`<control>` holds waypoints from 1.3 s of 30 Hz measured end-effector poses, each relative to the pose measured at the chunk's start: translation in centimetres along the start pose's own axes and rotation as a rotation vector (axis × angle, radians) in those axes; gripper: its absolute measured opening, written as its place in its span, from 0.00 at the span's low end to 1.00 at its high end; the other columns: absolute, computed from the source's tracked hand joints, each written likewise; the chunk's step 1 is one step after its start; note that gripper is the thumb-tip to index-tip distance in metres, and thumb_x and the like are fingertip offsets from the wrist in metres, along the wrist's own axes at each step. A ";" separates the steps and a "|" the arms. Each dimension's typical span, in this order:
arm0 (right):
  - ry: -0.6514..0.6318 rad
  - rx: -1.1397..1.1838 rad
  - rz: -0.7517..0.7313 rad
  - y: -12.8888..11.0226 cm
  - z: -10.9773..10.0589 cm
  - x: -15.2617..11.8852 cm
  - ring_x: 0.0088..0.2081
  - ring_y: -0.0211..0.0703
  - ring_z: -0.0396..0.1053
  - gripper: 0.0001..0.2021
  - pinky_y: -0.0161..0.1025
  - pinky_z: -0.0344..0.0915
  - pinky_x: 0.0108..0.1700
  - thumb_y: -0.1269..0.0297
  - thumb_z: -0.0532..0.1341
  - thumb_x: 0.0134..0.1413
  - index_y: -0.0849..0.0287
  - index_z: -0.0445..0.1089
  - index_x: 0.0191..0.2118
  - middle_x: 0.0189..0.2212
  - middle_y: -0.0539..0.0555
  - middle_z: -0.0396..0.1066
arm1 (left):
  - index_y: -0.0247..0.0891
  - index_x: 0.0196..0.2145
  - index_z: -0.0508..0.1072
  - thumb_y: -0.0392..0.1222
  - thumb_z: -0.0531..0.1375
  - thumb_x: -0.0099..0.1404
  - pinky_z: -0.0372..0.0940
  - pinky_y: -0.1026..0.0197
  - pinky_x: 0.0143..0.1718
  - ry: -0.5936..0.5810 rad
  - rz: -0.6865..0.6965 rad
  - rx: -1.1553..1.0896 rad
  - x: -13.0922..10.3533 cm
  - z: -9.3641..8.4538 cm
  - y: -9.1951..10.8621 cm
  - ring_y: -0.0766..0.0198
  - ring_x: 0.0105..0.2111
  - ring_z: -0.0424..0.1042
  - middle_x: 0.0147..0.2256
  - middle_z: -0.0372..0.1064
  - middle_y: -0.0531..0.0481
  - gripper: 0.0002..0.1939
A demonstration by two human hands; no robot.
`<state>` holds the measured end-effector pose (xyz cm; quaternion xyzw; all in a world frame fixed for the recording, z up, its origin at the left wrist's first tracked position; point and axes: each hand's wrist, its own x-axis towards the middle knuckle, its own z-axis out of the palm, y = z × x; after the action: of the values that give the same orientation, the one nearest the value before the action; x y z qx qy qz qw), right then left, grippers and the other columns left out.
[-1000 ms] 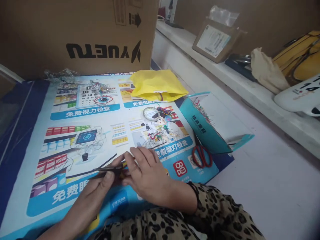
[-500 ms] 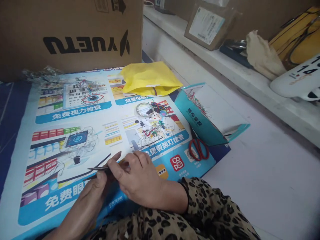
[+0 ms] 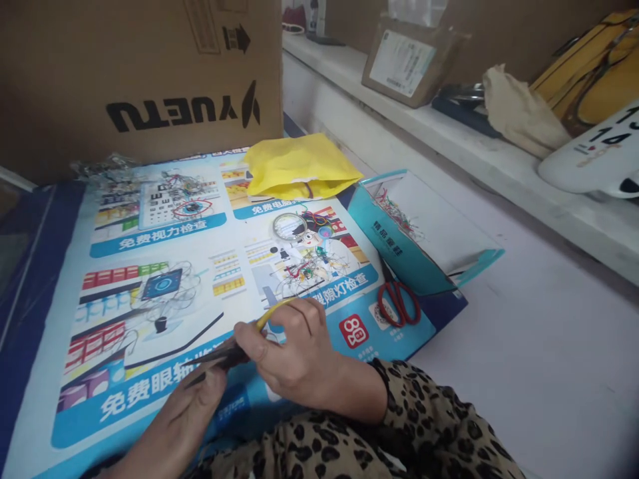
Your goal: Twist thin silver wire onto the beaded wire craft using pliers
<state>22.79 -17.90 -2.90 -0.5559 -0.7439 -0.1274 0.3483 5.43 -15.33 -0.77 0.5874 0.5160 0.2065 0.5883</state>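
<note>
My right hand (image 3: 294, 349), at the lower middle, is closed round a tool with a yellow handle (image 3: 269, 313) and a dark pointed tip. Just left of it my left hand (image 3: 192, 406) is closed at the tool's dark end; what it pinches is too blurred to make out. Both hands are over the lower edge of a printed sheet (image 3: 234, 279). Thin wires with coloured bits (image 3: 312, 266) lie on the sheet above my right hand, near a round clear ring-like item (image 3: 289, 227). More thin wires (image 3: 174, 293) lie at the left.
Red-handled scissors (image 3: 399, 304) lie to the right, beside a teal box (image 3: 399, 239) holding coloured wires. Behind are a yellow bag (image 3: 299, 163) and a large cardboard box (image 3: 140, 60). A ledge (image 3: 479, 153) at the right bears a package, a cloth and a white cup.
The view has shifted slightly. My right hand has turned, so the tool's yellow handle now shows above the fingers. The dark tip sits a little lower and further right.
</note>
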 end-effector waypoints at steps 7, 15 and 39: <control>0.025 0.058 0.003 3.0 -0.8 -0.8 0.45 0.47 0.54 0.16 0.45 0.58 0.49 0.73 0.58 0.47 0.51 0.66 0.43 0.41 0.54 0.53 | 0.47 0.53 0.66 0.53 0.51 0.62 0.48 0.50 0.61 -0.304 0.239 0.208 1.1 1.7 2.8 0.50 0.57 0.57 0.54 0.62 0.50 0.23; -0.104 0.135 0.119 9.6 -1.1 0.4 0.42 0.46 0.63 0.05 0.44 0.61 0.44 0.66 0.52 0.56 0.59 0.64 0.34 0.36 0.58 0.66 | 0.49 0.57 0.59 0.50 0.55 0.61 0.66 0.55 0.47 -0.481 0.274 0.294 4.1 1.6 6.0 0.54 0.46 0.69 0.49 0.67 0.47 0.26; -0.598 -0.130 0.368 16.5 -2.6 3.4 0.30 0.38 0.62 0.11 0.33 0.54 0.33 0.63 0.55 0.54 0.60 0.65 0.24 0.28 0.53 0.65 | 0.56 0.49 0.69 0.47 0.58 0.59 0.66 0.59 0.46 -0.434 0.384 0.583 4.1 -4.5 1.8 0.54 0.46 0.69 0.46 0.71 0.53 0.19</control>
<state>38.38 -11.14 -2.10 -0.7141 -0.6909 0.0588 0.0962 3.83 -9.29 0.35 0.8451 0.2978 0.0292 0.4430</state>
